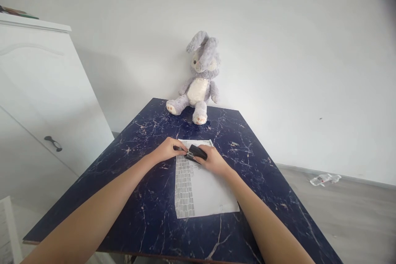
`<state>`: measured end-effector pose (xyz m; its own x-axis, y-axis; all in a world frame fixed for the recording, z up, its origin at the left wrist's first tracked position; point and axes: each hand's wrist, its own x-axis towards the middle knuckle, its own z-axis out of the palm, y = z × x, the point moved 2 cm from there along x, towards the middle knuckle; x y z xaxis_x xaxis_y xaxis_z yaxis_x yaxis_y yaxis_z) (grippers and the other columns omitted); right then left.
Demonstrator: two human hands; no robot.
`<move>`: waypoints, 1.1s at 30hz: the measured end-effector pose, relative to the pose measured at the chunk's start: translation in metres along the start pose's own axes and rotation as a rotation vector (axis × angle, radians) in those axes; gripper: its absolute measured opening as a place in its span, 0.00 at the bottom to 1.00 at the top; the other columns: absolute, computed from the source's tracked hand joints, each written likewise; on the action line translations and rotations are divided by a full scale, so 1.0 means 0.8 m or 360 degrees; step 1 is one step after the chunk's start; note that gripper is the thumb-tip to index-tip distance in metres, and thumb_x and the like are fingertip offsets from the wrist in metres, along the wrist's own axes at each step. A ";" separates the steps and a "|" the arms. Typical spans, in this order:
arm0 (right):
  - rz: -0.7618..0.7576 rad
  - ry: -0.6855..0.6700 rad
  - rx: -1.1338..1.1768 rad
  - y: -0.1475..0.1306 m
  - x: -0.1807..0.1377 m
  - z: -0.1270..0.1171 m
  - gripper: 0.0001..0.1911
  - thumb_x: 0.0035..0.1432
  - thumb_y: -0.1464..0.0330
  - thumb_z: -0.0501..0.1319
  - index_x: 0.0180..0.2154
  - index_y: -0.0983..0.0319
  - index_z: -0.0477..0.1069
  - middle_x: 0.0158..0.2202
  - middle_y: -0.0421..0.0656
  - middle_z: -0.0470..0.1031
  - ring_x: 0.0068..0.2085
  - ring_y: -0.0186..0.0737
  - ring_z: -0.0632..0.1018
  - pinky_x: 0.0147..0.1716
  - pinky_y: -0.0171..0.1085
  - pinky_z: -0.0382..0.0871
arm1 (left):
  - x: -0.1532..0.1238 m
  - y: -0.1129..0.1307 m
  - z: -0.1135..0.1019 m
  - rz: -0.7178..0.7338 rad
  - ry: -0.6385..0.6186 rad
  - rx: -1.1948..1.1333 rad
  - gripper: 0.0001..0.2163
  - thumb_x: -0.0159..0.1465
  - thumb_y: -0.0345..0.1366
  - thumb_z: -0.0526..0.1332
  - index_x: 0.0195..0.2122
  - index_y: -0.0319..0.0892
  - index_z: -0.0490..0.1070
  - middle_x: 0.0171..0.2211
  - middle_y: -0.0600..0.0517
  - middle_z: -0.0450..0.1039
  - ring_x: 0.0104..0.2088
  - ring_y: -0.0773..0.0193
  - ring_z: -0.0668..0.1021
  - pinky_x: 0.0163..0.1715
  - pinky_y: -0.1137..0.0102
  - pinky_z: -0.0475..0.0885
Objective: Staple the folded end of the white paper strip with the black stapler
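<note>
A white sheet of paper with printed text down its left side lies on the dark blue marble-patterned table. At the sheet's top edge my right hand is closed round a black stapler. My left hand is curled at the paper's upper left corner, fingertips touching the stapler's front end and a small dark piece there. What lies under the fingers is hidden.
A grey and white plush rabbit sits at the table's far edge against the white wall. A white cabinet with a dark handle stands at the left. A crumpled clear plastic bottle lies on the grey floor at right.
</note>
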<state>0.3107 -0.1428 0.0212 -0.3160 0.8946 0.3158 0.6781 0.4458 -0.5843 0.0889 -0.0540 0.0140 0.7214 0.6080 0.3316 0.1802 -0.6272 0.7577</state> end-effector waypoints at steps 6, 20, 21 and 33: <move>0.0035 0.0034 0.0058 0.004 -0.002 -0.007 0.12 0.62 0.59 0.64 0.33 0.61 0.72 0.28 0.39 0.72 0.29 0.37 0.70 0.28 0.35 0.60 | -0.009 -0.007 -0.022 -0.0034 -0.0163 -0.0092 0.10 0.62 0.43 0.67 0.42 0.47 0.84 0.44 0.46 0.83 0.45 0.53 0.84 0.50 0.61 0.77; -0.0058 0.0058 0.0290 -0.012 -0.004 -0.033 0.20 0.59 0.51 0.66 0.39 0.62 0.78 0.31 0.42 0.77 0.31 0.40 0.73 0.31 0.36 0.65 | 0.006 0.028 0.027 -0.0033 0.0091 0.0010 0.11 0.62 0.41 0.67 0.44 0.46 0.75 0.42 0.51 0.80 0.46 0.56 0.80 0.52 0.63 0.71; 0.0005 0.0109 0.0253 -0.005 -0.004 -0.042 0.21 0.59 0.51 0.65 0.39 0.62 0.78 0.30 0.41 0.76 0.30 0.39 0.72 0.30 0.36 0.64 | 0.007 0.027 0.028 -0.0041 0.0146 0.0053 0.12 0.65 0.43 0.64 0.47 0.46 0.74 0.45 0.50 0.79 0.48 0.55 0.79 0.54 0.62 0.70; 0.0468 0.0023 0.0139 0.109 -0.055 -0.111 0.21 0.54 0.52 0.68 0.37 0.64 0.79 0.31 0.40 0.76 0.31 0.40 0.72 0.31 0.36 0.63 | -0.012 -0.004 0.013 -0.0027 -0.0334 0.0937 0.21 0.70 0.46 0.55 0.63 0.49 0.68 0.69 0.46 0.61 0.69 0.50 0.61 0.70 0.47 0.40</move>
<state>0.4428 -0.1457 0.0230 -0.1047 0.9854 0.1340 0.6793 0.1693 -0.7141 0.0884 -0.0630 0.0030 0.8203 0.5491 0.1597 0.4879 -0.8177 0.3055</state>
